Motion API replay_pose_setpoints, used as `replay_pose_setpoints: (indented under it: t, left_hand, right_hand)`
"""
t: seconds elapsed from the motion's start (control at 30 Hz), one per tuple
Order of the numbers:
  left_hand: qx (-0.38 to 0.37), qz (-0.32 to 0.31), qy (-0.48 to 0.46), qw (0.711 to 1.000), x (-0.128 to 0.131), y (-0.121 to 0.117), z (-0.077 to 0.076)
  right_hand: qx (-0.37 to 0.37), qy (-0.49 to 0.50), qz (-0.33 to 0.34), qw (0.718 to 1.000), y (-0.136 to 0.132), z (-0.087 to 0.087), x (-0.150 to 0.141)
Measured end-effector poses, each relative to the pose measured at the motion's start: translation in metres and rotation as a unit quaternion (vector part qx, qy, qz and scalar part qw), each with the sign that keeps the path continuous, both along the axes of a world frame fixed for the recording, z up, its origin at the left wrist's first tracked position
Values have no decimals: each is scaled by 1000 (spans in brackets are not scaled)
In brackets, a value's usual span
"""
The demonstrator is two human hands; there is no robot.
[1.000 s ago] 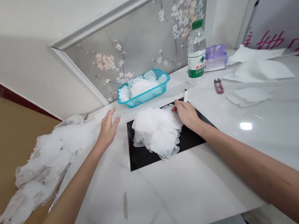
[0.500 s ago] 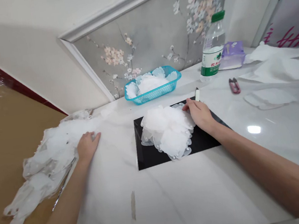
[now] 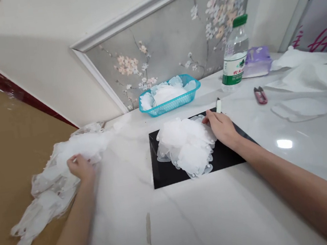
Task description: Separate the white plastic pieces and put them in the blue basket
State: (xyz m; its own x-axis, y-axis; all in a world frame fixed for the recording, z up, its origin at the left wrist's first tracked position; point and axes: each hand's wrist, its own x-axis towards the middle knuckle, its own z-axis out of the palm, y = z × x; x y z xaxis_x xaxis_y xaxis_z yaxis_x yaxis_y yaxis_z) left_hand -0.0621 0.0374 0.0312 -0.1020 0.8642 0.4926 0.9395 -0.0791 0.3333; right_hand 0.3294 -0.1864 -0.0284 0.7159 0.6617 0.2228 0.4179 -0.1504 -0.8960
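Note:
On the left, my left hand (image 3: 81, 167) is closed, its fingertips drawn together over a heap of thin white translucent pieces (image 3: 56, 189) at the table edge. Whatever it pinches there is too small to tell. My right hand (image 3: 221, 128) bends over the right edge of a loose pile of white translucent cut-outs (image 3: 189, 145), with its fingers pressed together. Its fingertips touch the edge of that pile, and what lies between them is hidden. The pile, with small round dots along its rims, lies on a black board (image 3: 231, 155).
Behind the board stands a blue basket (image 3: 171, 104) of similar white pieces. Further right are a water bottle (image 3: 234, 55), a purple tissue pack (image 3: 258, 62), pink thread snips (image 3: 260, 95), a white-handled tool (image 3: 218, 106) and white sheets (image 3: 310, 75). Brown cardboard (image 3: 8, 131) borders the left.
My left hand has moved left onto the heap, and its spread fingers have drawn together. My right hand stays at the pile's right edge. The whole view has shifted slightly.

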Motion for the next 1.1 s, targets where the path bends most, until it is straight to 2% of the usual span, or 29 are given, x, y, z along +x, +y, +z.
replay_pose_setpoints:
  t: [0.1, 0.2, 0.27, 0.37, 0.5, 0.73, 1.1]
  left_hand:
    - [83, 78, -33, 993, -2, -5, 21]
    - [111, 86, 5, 990, -1, -16, 33]
    - [81, 63, 65, 993, 2, -23, 29]
    - [-12, 16, 145, 989, 5, -27, 10]
    - [-82, -8, 172, 982, 5, -26, -9]
    - [-78, -29, 192, 978, 3, -28, -11]
    - [-58, -52, 162, 984, -1, -21, -21]
  right_hand:
    - [-3, -7, 0, 1000, 0, 1, 0]
    - [-8, -10, 4, 1000, 0, 1, -1]
    - [-14, -13, 6, 1000, 0, 1, -1]
    - [-24, -20, 11, 999, -1, 2, -2]
    - [-30, -24, 9, 999, -1, 3, -2]
    - [-37, -41, 11, 998, -1, 2, -1]
    - [-22, -41, 25, 999, -1, 3, -1]
